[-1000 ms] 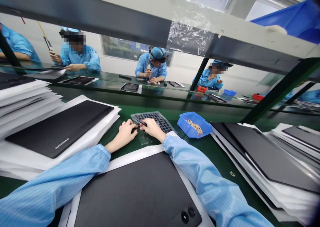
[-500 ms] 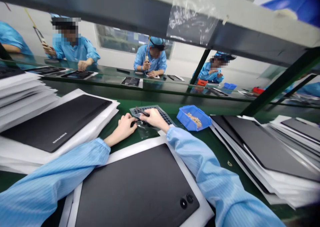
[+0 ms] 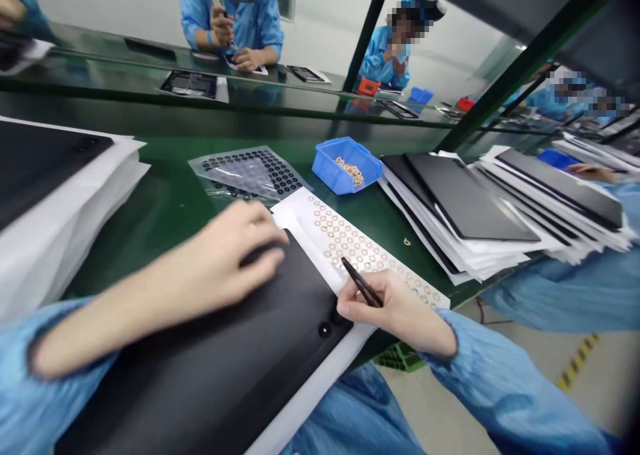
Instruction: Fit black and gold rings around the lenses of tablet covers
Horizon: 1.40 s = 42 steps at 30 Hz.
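A dark tablet back cover (image 3: 215, 368) lies on white sheeting in front of me, with two round lens openings (image 3: 325, 329) near its right corner. My left hand (image 3: 245, 248) is over the cover's far edge, thumb apart from the fingers and nothing visible between them. Black tweezers (image 3: 361, 283) are held in my right hand (image 3: 395, 305), tips pointing up and left; its fingertips are by the corner opening, which they partly hide. Beneath the tweezers, a white sheet (image 3: 345, 231) carries rows of small beige rings. A clear film (image 3: 250, 171) with black rings lies beyond my left hand.
A blue bin (image 3: 327, 173) of small beige pieces stands at the back. Stacked covers with white sheets rise at left (image 3: 100, 208) and right (image 3: 473, 198). One loose ring (image 3: 407, 241) lies on the green bench. Co-workers sit across the bench; another person's hand (image 3: 593, 173) shows at right.
My right hand has moved with the tweezers from the black-ring film to the cover's corner. My left hand has left the film for the cover. The view has turned right, showing the beige-ring sheet.
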### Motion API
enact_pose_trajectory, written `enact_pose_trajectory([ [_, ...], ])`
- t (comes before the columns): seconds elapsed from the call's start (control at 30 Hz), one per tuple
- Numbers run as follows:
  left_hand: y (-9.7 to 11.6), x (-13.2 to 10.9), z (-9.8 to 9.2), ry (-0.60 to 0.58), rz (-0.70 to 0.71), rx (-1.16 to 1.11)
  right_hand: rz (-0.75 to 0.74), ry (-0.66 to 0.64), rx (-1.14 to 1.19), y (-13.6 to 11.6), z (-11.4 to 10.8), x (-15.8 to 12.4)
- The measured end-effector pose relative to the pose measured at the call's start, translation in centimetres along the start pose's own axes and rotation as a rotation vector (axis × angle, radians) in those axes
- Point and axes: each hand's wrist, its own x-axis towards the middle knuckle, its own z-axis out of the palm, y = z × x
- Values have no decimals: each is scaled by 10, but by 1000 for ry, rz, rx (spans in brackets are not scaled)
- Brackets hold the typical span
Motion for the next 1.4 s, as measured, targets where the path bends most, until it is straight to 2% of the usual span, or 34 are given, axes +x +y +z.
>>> enact_pose_trajectory([
  [0.1, 43, -13, 17, -253, 168, -49, 21, 24, 91, 7, 9, -2],
  [0.2, 51, -21, 30, -333, 248, 23, 52, 66, 114, 7, 13, -2],
  [0.37, 44, -21, 37, -265, 269, 58, 93, 110, 103, 11, 15, -5],
  [0.53, 45, -22, 39, -226, 254, 52, 63, 170, 59, 12, 19, -7],
  [0.63, 45, -23, 40, -221, 246, 41, -20, 232, -45, 11, 24, -9],
  [0.73, 44, -23, 41, -214, 253, 55, -176, 312, -205, 12, 27, -11],
  [0.83, 45, -24, 41, -223, 256, 77, -251, 324, -267, 15, 24, -12],
  [0.9, 48, -24, 40, -219, 243, 92, -259, 353, -226, 17, 21, -12],
  [1.03, 54, -24, 40, -244, 230, 115, -312, 565, 43, 19, 20, -17],
  [1.1, 55, -23, 41, -258, 218, 116, -328, 627, 182, 20, 26, -21],
  [1.27, 49, -21, 41, -281, 281, 83, -259, 626, 224, 20, 45, -28],
  [1.4, 47, -22, 42, -271, 284, 70, -224, 688, 223, 21, 54, -26],
])
